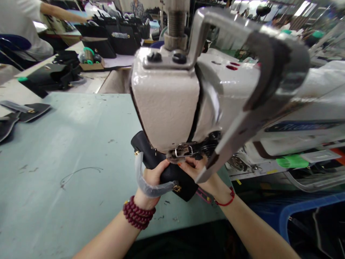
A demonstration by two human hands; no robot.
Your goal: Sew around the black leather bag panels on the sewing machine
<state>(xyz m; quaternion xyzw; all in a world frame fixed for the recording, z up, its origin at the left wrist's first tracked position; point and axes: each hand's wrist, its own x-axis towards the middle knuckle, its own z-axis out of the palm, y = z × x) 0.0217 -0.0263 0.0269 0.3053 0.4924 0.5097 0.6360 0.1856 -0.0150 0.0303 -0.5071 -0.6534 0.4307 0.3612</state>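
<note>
Desk (88,208) spreads wide L of sewing machine (167,104), near edge just this side of machine, by the wrists; R of machine tighter, blue bin (283,219) crowding in. Black bag (185,187) directly under machine's head, lying diag. L hand (153,177) part-closed on bag, thumb on top, other fingers hidden; film-wrapped handle (156,190) arches over it. R hand (196,169): fingers bent, tips at bag beneath machine; partly hidden, can't tell how firm the hold. Desk pale green, loose thread (78,173) + scraps L of machine. Workshop beyond machine: co-worker (20,30) far L, stacked black bags (121,41) behind. Containers: cardboard box (93,67) back-L of machine, spools (88,54) w/ green ends inside; bin holds dark pcs, details unclear.
</note>
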